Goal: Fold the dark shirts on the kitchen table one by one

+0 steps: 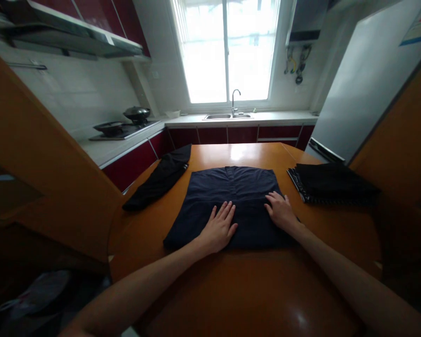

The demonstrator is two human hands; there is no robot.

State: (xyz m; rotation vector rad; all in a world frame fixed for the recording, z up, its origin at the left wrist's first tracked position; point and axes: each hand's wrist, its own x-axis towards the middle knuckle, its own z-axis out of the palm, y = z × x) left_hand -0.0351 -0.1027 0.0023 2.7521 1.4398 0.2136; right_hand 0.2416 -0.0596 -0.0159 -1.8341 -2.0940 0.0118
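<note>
A dark navy garment (231,187) with a short placket at its far edge lies folded flat on the wooden table (238,290) in front of me. My left hand (220,228) rests on its near middle, palm down, fingers stretched out. Toward the garment's right side, my right hand (279,209) touches the cloth with its fingers spread and slightly bent. Neither hand grips anything. Whether the garment is a shirt or something else I cannot tell for sure.
Folded black clothes (333,182) are stacked at the table's right. A black garment (161,180) lies lengthwise at the left edge. Beyond are a counter with a sink (228,116), a stove with a lidded wok (136,113), and a fridge (354,84) at right.
</note>
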